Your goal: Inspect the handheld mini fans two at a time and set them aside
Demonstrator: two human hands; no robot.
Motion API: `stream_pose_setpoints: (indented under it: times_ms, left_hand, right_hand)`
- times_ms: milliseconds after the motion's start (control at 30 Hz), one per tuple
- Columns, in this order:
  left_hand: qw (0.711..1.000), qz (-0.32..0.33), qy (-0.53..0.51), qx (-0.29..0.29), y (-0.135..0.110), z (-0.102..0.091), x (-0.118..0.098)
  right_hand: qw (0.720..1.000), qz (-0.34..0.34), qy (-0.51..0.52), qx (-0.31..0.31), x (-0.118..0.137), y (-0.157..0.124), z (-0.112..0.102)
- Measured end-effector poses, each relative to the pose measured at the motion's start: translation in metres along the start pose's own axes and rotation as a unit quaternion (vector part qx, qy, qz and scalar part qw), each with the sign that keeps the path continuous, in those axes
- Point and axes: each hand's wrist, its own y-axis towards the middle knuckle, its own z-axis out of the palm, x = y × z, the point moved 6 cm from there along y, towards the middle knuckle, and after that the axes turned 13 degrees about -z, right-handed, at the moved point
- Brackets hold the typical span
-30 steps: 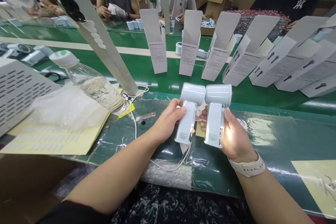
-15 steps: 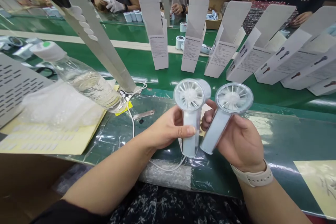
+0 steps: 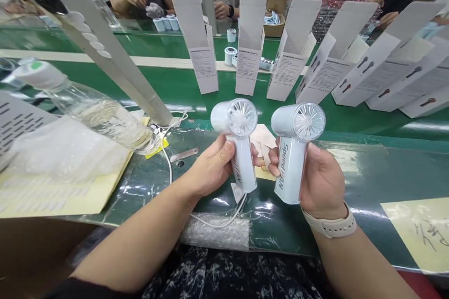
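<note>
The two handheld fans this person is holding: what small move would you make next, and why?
Probably carry the right fan forward to one of the white cartons. They stand in a row, flaps up, on the green belt just beyond. The right hand grips it by its handle, upright; the left hand holds the left fan the same way.

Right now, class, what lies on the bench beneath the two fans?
Below the fans, a white cable and beige card on film-covered green matting. The left hand and right hand hide the rest.
</note>
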Motion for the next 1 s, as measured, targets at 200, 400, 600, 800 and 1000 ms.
stream_pose_setpoints:
  times_ms: [200, 400, 600, 800, 1000]
  left_hand:
    - [0.997, -0.013, 0.061, 0.036, -0.008, 0.003, -0.003]
    - [0.998, -0.008, 0.057, -0.005, -0.002, -0.007, 0.004]
    - [0.999, 0.001, 0.024, -0.027, 0.002, -0.008, 0.006]
    - [1.000, 0.000, 0.011, -0.023, 0.003, -0.008, 0.006]
    - [0.999, -0.010, 0.038, -0.008, 0.003, -0.007, 0.006]
  right_hand:
    - [0.999, -0.017, -0.014, -0.032, 0.002, -0.002, -0.012]
    - [0.997, -0.027, -0.068, -0.029, 0.001, -0.001, -0.010]
    - [0.996, 0.001, -0.058, -0.067, -0.005, -0.001, -0.014]
    - [0.996, 0.009, -0.057, -0.072, -0.007, -0.002, -0.014]
    - [0.996, -0.039, -0.073, -0.012, -0.011, 0.000, -0.015]
